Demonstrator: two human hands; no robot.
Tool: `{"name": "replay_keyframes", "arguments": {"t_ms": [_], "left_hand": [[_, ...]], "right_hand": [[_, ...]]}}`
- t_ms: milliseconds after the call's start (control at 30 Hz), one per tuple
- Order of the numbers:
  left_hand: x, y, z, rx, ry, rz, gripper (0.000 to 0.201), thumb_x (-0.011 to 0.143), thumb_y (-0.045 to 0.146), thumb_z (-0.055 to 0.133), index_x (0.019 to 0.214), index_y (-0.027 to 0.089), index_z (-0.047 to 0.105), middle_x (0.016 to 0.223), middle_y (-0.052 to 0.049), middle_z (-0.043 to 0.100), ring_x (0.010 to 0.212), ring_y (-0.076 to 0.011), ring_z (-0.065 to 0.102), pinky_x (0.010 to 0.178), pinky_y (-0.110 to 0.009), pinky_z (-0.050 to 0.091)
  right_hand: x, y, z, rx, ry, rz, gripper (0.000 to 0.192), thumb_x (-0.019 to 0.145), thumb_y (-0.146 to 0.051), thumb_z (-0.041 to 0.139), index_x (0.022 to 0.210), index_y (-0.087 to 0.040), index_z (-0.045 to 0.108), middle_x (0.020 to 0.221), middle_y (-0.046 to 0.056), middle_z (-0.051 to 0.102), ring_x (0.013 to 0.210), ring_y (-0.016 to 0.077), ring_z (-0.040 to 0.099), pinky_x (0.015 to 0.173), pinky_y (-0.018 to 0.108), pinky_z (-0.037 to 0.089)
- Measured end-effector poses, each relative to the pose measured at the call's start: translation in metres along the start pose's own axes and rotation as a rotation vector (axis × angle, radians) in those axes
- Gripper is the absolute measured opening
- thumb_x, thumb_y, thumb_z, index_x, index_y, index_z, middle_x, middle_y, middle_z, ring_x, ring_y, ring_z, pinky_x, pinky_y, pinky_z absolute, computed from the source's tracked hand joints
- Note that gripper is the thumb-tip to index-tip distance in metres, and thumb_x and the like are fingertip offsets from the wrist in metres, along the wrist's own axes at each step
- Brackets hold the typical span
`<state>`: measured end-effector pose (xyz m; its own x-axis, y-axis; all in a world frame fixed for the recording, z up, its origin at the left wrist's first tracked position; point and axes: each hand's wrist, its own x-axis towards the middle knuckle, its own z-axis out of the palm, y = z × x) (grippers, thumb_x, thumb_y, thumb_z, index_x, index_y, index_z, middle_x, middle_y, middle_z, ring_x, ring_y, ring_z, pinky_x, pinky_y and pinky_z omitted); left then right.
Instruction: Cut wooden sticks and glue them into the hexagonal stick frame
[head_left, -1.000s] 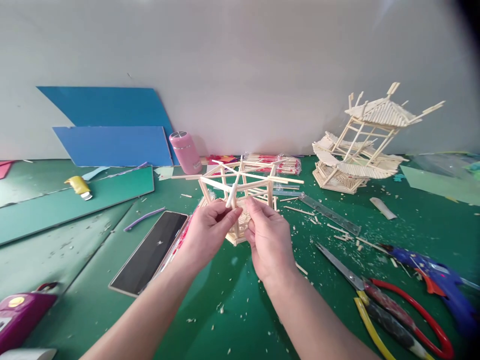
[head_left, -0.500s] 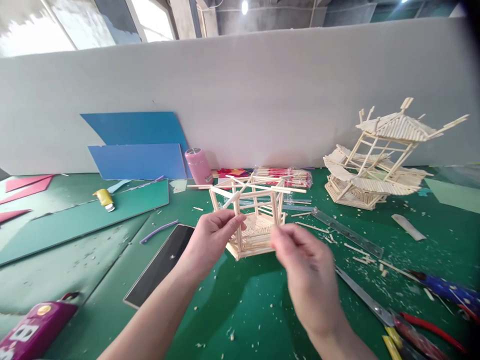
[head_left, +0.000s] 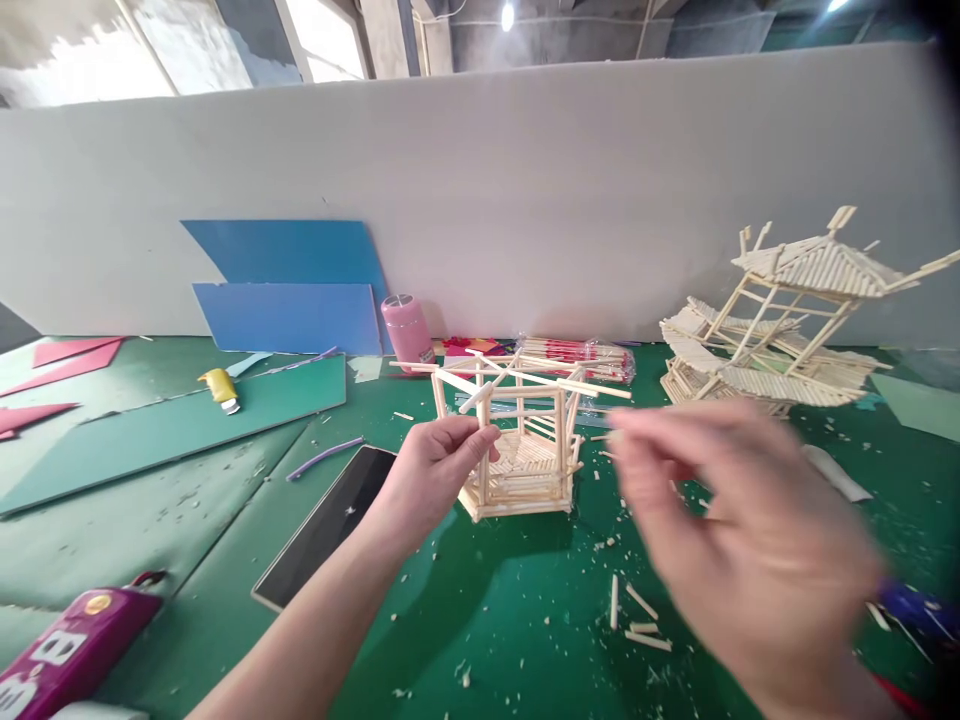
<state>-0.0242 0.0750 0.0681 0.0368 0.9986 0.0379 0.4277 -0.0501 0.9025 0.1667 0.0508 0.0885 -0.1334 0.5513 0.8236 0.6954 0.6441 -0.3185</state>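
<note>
A small open frame of thin wooden sticks (head_left: 525,492) with a many-sided slatted base is held just above the green table. My left hand (head_left: 442,462) pinches one of its front corner posts between thumb and fingers. To the right of the frame and apart from it, my right hand (head_left: 739,540) is raised, blurred by motion. Its thumb and fingertips are drawn together; whatever they pinch, if anything, cannot be made out. Several short stick pieces (head_left: 643,628) lie on the table beneath, left of that hand.
A larger stick pavilion (head_left: 817,320) stands at the back right. Bagged sticks (head_left: 577,358) and a pink canister (head_left: 407,330) sit by the grey partition (head_left: 525,200). A dark phone-like slab (head_left: 326,530), a yellow tube (head_left: 221,388) and a purple case (head_left: 79,650) are left.
My right hand has left the frame's right front post and moved right and toward me. Short sticks on the table now show. My left hand keeps its grip; the view has turned slightly left.
</note>
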Motion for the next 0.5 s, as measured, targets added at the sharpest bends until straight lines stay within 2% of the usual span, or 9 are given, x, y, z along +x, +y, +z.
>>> {"name": "replay_keyframes", "arguments": {"t_ms": [100, 200, 333, 500], "left_hand": [[0.0, 0.001, 0.002, -0.041, 0.012, 0.014, 0.029, 0.081, 0.036, 0.049, 0.064, 0.016, 0.063, 0.06, -0.002, 0.059, 0.057, -0.0141, 0.049, 0.051, -0.025, 0.036], [0.0, 0.0, 0.004, -0.06, 0.029, 0.025, 0.029, 0.079, 0.037, 0.051, 0.064, 0.016, 0.064, 0.059, -0.002, 0.06, 0.055, -0.0144, 0.05, 0.049, -0.024, 0.038], [0.001, -0.002, 0.005, -0.064, 0.039, 0.04, 0.029, 0.08, 0.037, 0.05, 0.065, 0.016, 0.064, 0.059, -0.002, 0.059, 0.055, -0.0137, 0.049, 0.049, -0.024, 0.038], [0.002, -0.005, 0.006, -0.057, 0.002, 0.043, 0.029, 0.083, 0.035, 0.047, 0.066, 0.015, 0.06, 0.059, -0.001, 0.054, 0.053, -0.0114, 0.044, 0.05, -0.024, 0.035]], "right_hand": [[0.003, -0.012, 0.03, -0.011, -0.131, -0.062, 0.018, 0.083, -0.016, 0.05, 0.091, -0.016, 0.066, 0.071, 0.005, 0.056, 0.069, 0.0169, 0.052, 0.062, 0.029, 0.042], [0.005, -0.01, 0.05, -0.1, -0.216, -0.062, 0.021, 0.084, -0.017, 0.049, 0.092, -0.014, 0.067, 0.067, 0.004, 0.056, 0.063, 0.0157, 0.052, 0.058, 0.028, 0.042], [0.006, -0.004, 0.058, -0.173, -0.273, -0.052, 0.022, 0.083, -0.019, 0.048, 0.096, -0.015, 0.066, 0.067, 0.002, 0.055, 0.053, 0.0132, 0.051, 0.048, 0.025, 0.039], [0.008, -0.002, 0.06, -0.2, -0.313, -0.073, 0.021, 0.083, -0.016, 0.049, 0.094, -0.015, 0.066, 0.068, 0.002, 0.055, 0.055, 0.0135, 0.051, 0.049, 0.025, 0.037]]}}
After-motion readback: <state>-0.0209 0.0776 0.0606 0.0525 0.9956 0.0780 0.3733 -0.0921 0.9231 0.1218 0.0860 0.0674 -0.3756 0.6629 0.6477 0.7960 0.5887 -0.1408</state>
